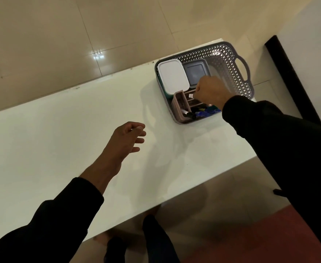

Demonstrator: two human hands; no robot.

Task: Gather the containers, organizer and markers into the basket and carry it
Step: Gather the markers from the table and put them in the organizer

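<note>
Over the basket [229, 54] at the surface's [61, 130] far corner, your right hand [210, 91] pinches a marker [191, 95] above the organizer [180, 103] beside two containers [173, 76]; your left hand [125, 137] hovers relaxed, fingers apart.

No legible text in view.
A small white tag [190, 95] shows inside the basket [229, 54], at the fingertips of the right hand [210, 91]; its print is too small and blurred to read. Markers [199, 112] in the basket carry labels, also unreadable.
</note>
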